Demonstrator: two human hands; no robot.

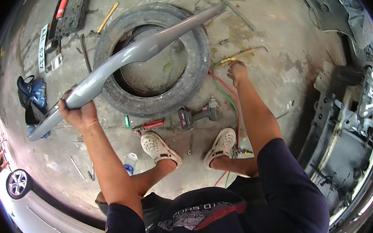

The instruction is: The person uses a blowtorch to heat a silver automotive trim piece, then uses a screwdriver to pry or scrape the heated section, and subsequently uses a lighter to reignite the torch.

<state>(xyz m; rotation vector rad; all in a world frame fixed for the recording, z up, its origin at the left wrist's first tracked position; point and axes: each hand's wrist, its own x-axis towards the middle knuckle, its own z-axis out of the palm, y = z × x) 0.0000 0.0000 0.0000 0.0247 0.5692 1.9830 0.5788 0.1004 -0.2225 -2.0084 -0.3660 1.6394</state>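
My left hand (79, 111) is closed around the lower part of a long, curved silver-grey car trim piece (133, 55). The piece slants up to the right, above a worn black tyre (155, 103) lying flat on the concrete. Reaching down beyond the tyre's right side, my right hand (238, 74) has loosely curled fingers, somewhat apart. Right at its fingertips is a brass gas torch (245, 53) with a bent tip; whether they touch it is unclear. A red hose (227, 87) and a green hose (225, 97) trail from the torch toward my right shoe.
A cordless impact wrench (199, 113) and a red-handled tool (153, 124) lie before my shoes. A bottle (131, 161) is beside my left leg. Stripped car bodywork (342, 148) stands right, a silver car (50, 219) lower left. A hammer (108, 16) lies beyond the tyre.
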